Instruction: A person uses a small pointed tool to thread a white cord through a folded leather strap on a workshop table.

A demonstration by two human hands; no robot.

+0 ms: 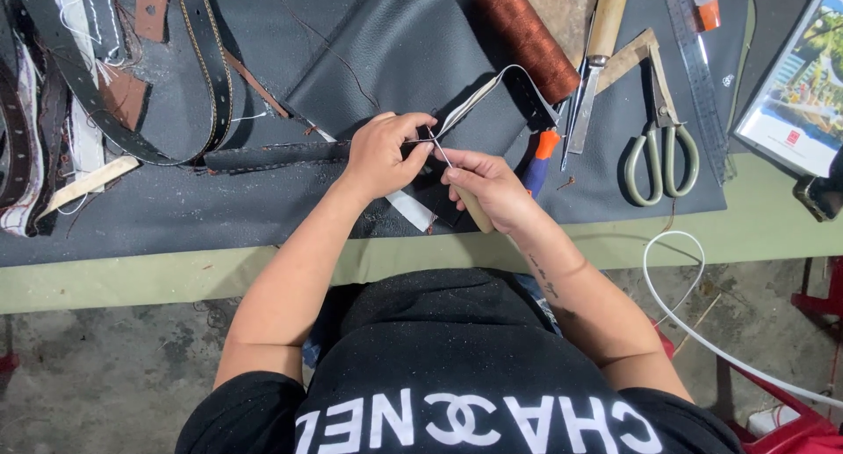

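Pinching the end of a dark leather strap point(272, 155), the left hand point(379, 154) has thumb and fingertips pressed together on it right where the awl meets it, while the right hand point(492, 190) is wrapped shut around the pale wooden handle of a stitching awl point(461, 186), its thin metal shaft slanting up to the strap end between the two hands. Judged from this, the step is piercing or stitching at the strap's tip, and it would go best with the point kept square to the leather, the left fingertips held just beside the line of the shaft and not behind it, and the push made by the palm in a short, steady press. A white strip point(413, 210) lies under the hands on the black mat point(219, 212), which covers the green bench point(132, 278) nearest the body. An orange-and-blue tool handle point(540, 160) lies just beside the right hand. Farther off, a pale band point(492, 90) curves up from the strap end over a sheet of black leather point(395, 50). Beyond that lie a spool of rust-brown thread point(527, 34), a wooden-handled knife point(595, 59), green-handled scissors point(663, 129) and a steel ruler point(702, 76), with stitched belts point(206, 59) well apart at far left
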